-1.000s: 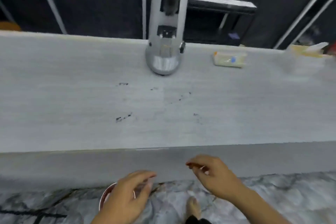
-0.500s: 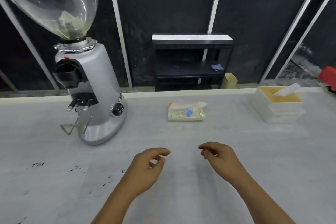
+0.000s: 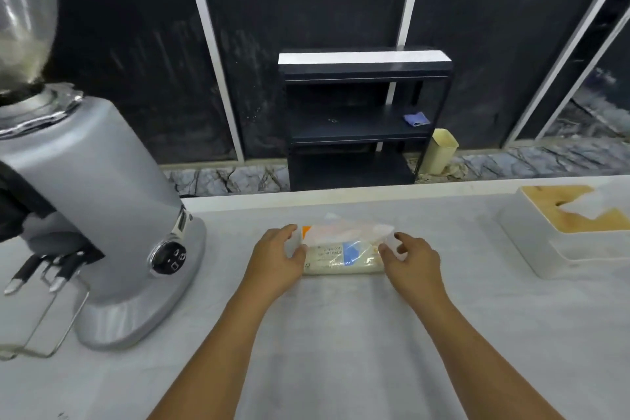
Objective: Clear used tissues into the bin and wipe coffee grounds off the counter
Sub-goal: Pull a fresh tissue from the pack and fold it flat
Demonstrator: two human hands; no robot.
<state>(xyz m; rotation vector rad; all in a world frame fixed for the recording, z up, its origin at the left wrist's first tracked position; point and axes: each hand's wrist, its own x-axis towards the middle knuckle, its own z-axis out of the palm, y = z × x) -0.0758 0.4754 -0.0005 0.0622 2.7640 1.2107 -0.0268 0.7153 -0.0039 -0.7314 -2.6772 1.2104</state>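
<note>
A soft plastic tissue pack lies on the white counter near its far edge, with a tissue sticking out of its top. My left hand cups the pack's left end, thumb in front and fingers behind. My right hand holds the right end the same way. A few dark specks of coffee grounds show at the bottom left edge. A cream bin stands on the floor beyond the counter. No loose used tissues are in view.
A silver coffee grinder with a glass hopper stands at the left, its wire fork jutting forward. A white tissue box with a wooden lid sits at the right. Behind the counter is a black shelf holding a blue cloth.
My view lifted from the counter's front edge and moved closer. Both hands reached forward across the counter and closed around the two ends of the tissue pack.
</note>
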